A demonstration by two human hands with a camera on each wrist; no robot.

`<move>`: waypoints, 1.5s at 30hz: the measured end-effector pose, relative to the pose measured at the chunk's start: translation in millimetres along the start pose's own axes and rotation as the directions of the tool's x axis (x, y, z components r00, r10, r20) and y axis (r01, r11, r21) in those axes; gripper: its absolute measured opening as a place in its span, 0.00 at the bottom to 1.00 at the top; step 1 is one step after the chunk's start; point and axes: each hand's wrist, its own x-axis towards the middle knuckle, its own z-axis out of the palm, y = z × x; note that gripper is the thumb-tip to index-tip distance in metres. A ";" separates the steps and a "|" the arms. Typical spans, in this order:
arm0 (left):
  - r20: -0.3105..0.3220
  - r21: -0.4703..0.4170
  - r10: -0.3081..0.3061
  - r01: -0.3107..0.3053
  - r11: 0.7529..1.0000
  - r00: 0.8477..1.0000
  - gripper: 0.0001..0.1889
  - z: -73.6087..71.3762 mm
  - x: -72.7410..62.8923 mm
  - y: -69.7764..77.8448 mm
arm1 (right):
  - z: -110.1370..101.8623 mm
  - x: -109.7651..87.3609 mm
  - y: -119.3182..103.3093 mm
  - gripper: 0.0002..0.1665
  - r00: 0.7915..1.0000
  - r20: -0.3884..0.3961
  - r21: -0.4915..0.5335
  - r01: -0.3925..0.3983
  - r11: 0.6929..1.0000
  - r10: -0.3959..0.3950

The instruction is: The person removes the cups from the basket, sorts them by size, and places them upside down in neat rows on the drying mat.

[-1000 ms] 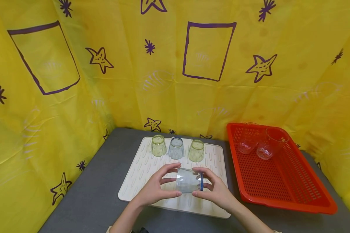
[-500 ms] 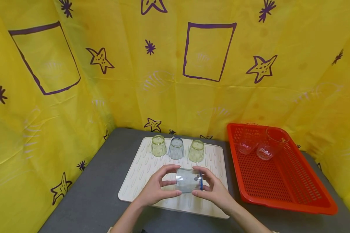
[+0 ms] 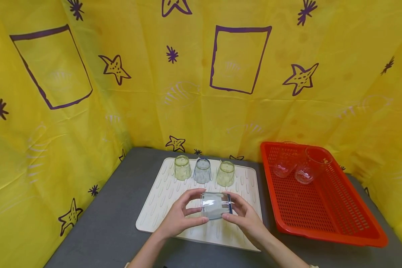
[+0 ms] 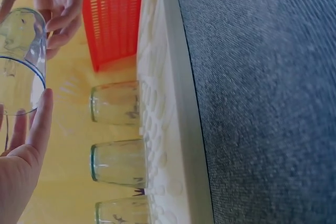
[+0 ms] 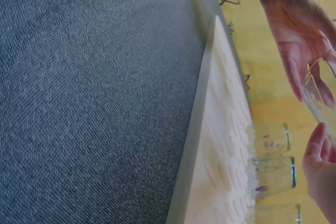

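Note:
A clear bluish drinking glass (image 3: 215, 206) lies sideways in the air over the white ribbed drying mat (image 3: 160, 201), its blue-ringed end to the right. My left hand (image 3: 178, 216) grips its left end between thumb and fingers. At the blue-ringed end my right hand (image 3: 247, 217) holds it the same way, the thumb on the near side. In the left wrist view the glass (image 4: 23, 51) shows both hands around it. Behind on the mat stand a yellow-green glass (image 3: 182, 168), a bluish glass (image 3: 202, 171) and another yellow-green glass (image 3: 226, 174) in a row.
To the right sits a red perforated plastic basket (image 3: 308, 232) with clear glasses (image 3: 305, 174) lying in its far end. The dark grey table (image 3: 97, 223) runs under mat and basket. A yellow curtain (image 3: 187, 111) with purple drawings hangs behind and at the sides.
The glass has turned slightly between the hands and its blue-ringed end has risen a little. My right thumb and fingers have shifted on that end; the left hand has barely moved.

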 end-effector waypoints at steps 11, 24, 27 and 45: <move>-0.133 0.192 -0.118 0.142 0.971 0.984 0.39 -17.8 -14.3 -8.3 | -4.6 6.9 -1.4 0.38 0.972 -0.234 -0.028 0.006 1.000 -0.012; -0.443 0.559 -0.201 0.444 0.700 0.874 0.44 -68.3 -38.8 -7.3 | -18.1 34.4 -0.2 0.41 0.779 -0.613 -0.290 -0.069 0.955 -0.130; -0.453 0.569 -0.213 0.464 0.678 0.866 0.46 -74.8 -43.1 -6.4 | -19.0 44.8 2.4 0.41 0.735 -0.658 -0.345 -0.097 0.934 -0.166; -0.518 0.419 -0.312 0.555 0.719 0.796 0.49 -88.1 -49.2 -17.3 | -43.9 94.5 14.7 0.40 0.546 -0.784 -0.419 -0.114 0.901 -0.296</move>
